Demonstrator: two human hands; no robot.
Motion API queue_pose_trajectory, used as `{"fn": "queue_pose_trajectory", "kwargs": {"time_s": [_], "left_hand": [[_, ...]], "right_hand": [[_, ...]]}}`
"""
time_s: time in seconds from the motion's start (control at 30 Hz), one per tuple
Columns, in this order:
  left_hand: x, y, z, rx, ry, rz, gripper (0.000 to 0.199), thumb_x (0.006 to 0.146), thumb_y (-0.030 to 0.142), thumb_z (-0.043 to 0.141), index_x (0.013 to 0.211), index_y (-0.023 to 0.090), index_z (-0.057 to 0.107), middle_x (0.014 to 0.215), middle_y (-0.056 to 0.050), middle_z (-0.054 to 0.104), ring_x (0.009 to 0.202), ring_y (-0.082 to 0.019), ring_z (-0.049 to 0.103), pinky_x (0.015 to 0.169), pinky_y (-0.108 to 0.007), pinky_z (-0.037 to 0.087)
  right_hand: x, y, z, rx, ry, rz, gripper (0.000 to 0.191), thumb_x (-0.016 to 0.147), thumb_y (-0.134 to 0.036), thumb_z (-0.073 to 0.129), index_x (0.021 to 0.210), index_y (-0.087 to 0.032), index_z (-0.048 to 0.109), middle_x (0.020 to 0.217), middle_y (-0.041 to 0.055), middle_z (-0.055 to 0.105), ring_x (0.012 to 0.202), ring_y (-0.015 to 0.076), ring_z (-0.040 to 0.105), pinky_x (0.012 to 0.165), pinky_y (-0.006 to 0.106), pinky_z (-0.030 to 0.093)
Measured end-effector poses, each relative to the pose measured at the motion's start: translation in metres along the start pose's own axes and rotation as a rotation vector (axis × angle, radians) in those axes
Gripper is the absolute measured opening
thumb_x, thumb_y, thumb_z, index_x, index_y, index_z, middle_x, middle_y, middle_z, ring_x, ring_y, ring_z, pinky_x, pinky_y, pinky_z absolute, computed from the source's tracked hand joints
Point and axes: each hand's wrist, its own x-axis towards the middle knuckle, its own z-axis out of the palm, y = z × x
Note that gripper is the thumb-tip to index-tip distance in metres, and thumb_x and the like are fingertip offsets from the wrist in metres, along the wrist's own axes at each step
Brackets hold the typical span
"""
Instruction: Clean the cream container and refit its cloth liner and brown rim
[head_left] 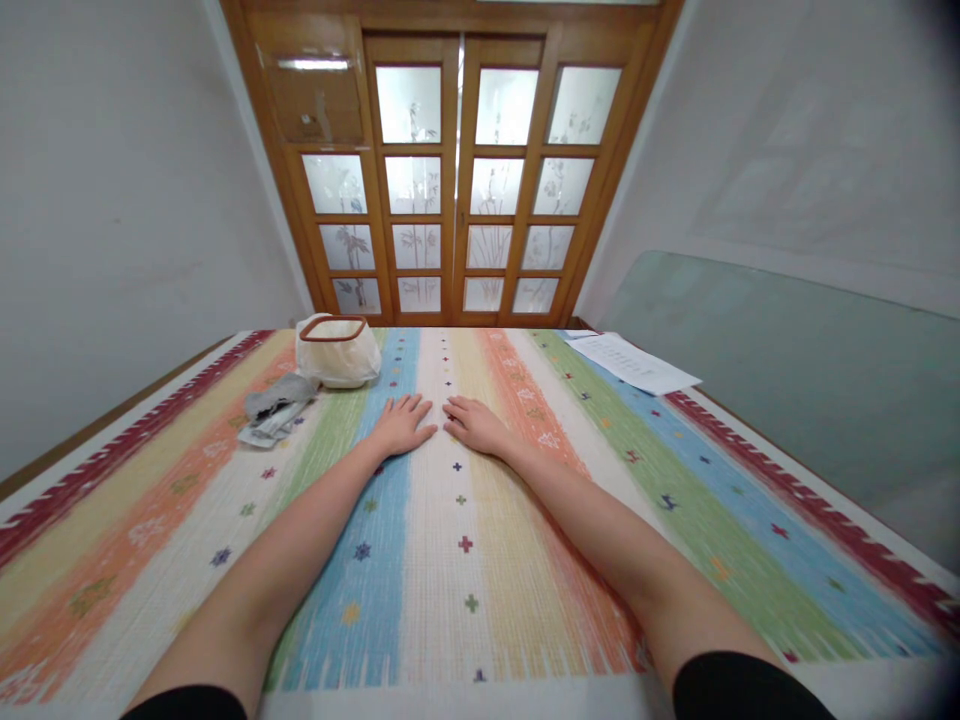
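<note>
Left hand and right hand lie open, mid-frame.
For steady resting, palms best lie flat, fingers loose, on the striped cloth.

The single view came from the camera on your head, above the near edge of the striped cloth, facing forward and down. Your forearms came in at the lower corners, nearest the lens. Your left hand and right hand lay farther out, near mid-frame. Beyond the cloth's far edge, the view took in the wooden doors, between pale walls.
</note>
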Motion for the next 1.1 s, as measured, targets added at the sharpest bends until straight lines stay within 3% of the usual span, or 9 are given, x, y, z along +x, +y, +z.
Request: {"fn": "queue_pose_trajectory", "kwargs": {"time_s": [0.2,0.63,0.83,1.1], "left_hand": [[-0.0009,-0.0031,-0.0004,-0.017,-0.021,0.026,0.074,0.099,0.069,0.04,0.16,0.027,0.041,0.171,-0.013,0.032,0.157,-0.039,0.029,0.125,-0.063,0.02],[-0.0021,-0.0017,-0.0045,-0.047,-0.027,0.028,0.07,0.101,0.066,0.039,0.159,0.028,0.042,0.171,-0.012,0.032,0.159,-0.036,0.026,0.126,-0.063,0.019],[-0.0032,0.0017,-0.005,-0.008,0.003,0.018,0.072,0.1,0.066,0.041,0.161,0.027,0.04,0.171,-0.014,0.032,0.16,-0.038,0.023,0.127,-0.066,0.008],[-0.0025,0.0005,-0.0035,-0.019,0.001,0.021,0.072,0.101,0.067,0.039,0.16,0.027,0.04,0.171,-0.014,0.031,0.16,-0.036,0.024,0.126,-0.061,0.018]], "right_hand": [[-0.0043,-0.0032,-0.0021,-0.016,-0.073,0.01,0.067,0.105,-0.061,0.043,0.157,-0.02,0.047,0.166,0.0188,0.039,0.156,0.0328,0.034,0.124,0.054,0.028],[-0.0048,-0.006,-0.0054,0.012,-0.05,0.012,0.061,0.106,-0.056,0.042,0.156,-0.022,0.048,0.165,0.0161,0.041,0.156,0.03,0.034,0.124,0.054,0.028],[-0.0049,-0.0055,-0.0025,0.006,-0.066,0.016,0.072,0.105,-0.061,0.04,0.161,-0.016,0.041,0.169,0.0188,0.032,0.159,0.033,0.027,0.127,0.056,0.024],[-0.0043,-0.006,-0.0021,0.015,-0.062,0.007,0.07,0.106,-0.059,0.038,0.161,-0.015,0.04,0.169,0.0184,0.033,0.159,0.0318,0.029,0.127,0.054,0.026]]}}
